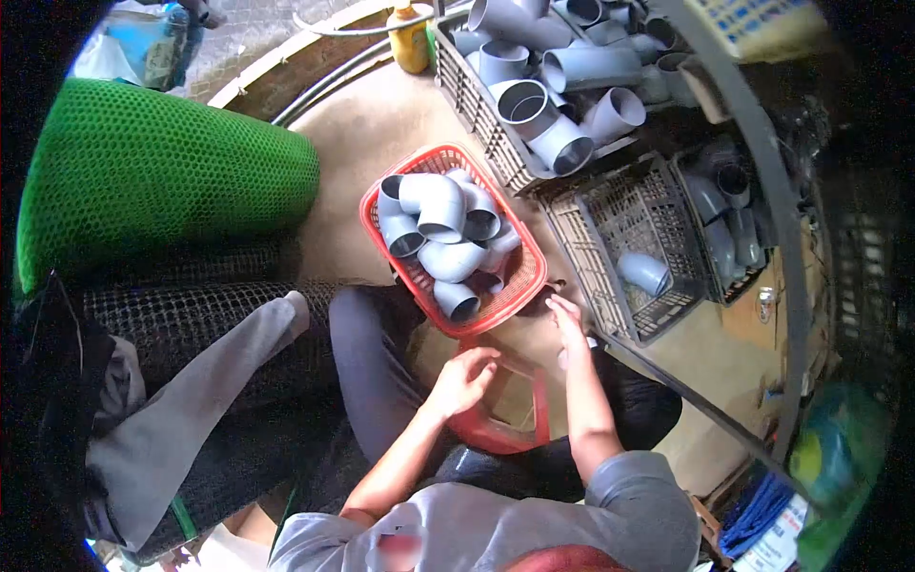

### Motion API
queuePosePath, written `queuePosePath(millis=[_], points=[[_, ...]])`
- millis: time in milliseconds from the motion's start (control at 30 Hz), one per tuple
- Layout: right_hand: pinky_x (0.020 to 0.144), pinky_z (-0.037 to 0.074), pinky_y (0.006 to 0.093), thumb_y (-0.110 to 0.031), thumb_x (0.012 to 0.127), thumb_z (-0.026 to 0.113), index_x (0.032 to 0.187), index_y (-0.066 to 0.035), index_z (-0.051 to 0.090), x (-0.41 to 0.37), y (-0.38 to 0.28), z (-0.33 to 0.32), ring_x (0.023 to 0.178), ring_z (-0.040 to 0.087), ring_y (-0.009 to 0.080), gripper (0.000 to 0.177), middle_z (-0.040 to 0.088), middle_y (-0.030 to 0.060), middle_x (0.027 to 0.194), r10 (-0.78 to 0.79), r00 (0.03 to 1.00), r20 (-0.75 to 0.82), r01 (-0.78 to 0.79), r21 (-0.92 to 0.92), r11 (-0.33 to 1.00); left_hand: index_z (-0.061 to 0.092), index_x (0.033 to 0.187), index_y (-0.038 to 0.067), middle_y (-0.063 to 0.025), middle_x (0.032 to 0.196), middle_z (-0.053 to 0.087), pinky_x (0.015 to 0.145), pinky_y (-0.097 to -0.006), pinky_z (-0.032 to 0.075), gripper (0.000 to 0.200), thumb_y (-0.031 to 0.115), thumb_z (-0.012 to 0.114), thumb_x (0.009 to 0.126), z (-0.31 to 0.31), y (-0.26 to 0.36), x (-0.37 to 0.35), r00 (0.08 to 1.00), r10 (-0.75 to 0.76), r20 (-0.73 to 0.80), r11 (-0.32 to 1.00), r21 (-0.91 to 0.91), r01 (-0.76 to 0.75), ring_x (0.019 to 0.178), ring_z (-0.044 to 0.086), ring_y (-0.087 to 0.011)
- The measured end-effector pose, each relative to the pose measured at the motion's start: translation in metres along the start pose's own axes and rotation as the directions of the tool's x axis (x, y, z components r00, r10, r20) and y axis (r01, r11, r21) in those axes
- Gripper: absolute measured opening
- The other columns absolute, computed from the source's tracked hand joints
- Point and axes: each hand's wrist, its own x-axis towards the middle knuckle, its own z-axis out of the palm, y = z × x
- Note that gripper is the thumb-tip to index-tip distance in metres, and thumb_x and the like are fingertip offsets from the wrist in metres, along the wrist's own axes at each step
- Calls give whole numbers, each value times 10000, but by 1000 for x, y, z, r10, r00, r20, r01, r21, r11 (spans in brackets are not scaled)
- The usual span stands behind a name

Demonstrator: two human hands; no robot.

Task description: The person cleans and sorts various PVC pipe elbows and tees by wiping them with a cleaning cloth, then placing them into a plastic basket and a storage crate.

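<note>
A red plastic basket (pixel 521 286) sits on the floor in front of me, holding several grey PVC elbow fittings (pixel 440 205). My right hand (pixel 569 324) reaches toward the basket's near right corner, fingers straight and apart, fingertips at the rim, nothing in it. My left hand (pixel 464 378) lies with loosely curled fingers on the edge of a red plastic stool (pixel 519 440) just below the basket, and it holds no fitting. Both forearms are bare below grey sleeves.
A black crate (pixel 477 105) heaped with large grey pipe fittings (pixel 562 67) stands behind the basket. To its right, a second black crate (pixel 610 214) holds one fitting (pixel 643 272). A green mesh roll (pixel 162 172), a black mesh roll (pixel 191 324) and a yellow bottle (pixel 410 38) lie to the left.
</note>
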Motion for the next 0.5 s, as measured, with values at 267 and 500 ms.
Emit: queuePosePath(millis=[267, 500], points=[[724, 442, 217, -192, 930, 771, 1322, -64, 709, -231, -173, 20, 779, 540, 41, 417, 650, -42, 966, -291, 912, 289, 289, 51, 956, 262, 1612, 56, -208, 1622, 319, 1236, -476, 302, 1065, 221, 886, 765, -32, 36, 44, 940, 340, 8, 938, 73, -340, 1516, 294, -402], [885, 509, 274, -144, 939, 751, 1482, -68, 524, -278, -181, 7, 1009, 635, 91, 594, 646, 44, 1316, -595, 799, 89, 600, -44, 799, 631, 1172, 74, -121, 1085, 669, 973, -351, 498, 261, 167, 671, 931, -23, -23, 95, 925, 320, 205, 894, -388, -223, 1045, 626, -202]])
